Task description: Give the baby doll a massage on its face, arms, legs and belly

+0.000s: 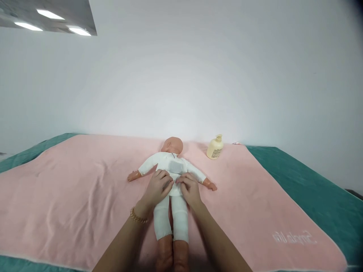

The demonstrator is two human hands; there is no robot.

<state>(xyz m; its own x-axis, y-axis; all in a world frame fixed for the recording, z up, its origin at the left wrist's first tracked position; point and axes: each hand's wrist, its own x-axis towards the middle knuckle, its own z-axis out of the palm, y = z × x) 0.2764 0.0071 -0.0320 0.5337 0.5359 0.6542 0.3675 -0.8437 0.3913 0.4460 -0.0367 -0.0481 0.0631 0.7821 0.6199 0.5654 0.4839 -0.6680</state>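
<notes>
A baby doll [174, 190] with a bald brown head and white cloth on its body lies stretched out, its arms spread to both sides. A grey rectangular patch [176, 166] sits on its upper torso. My left hand [159, 186], with a beaded bracelet at the wrist, is curled against the left side of the doll's lower torso. Opposite it, my right hand [189, 187] is closed in the same way on the right side. Fingers and thumb of each hand come together on the white cloth, and a small gap separates the hands.
A pale yellow pump bottle [214, 147] stands behind the doll to the right. Under everything lies a wrinkled pink towel [241, 211] over a green cover [314, 200]. A white wall [181, 75] rises directly behind.
</notes>
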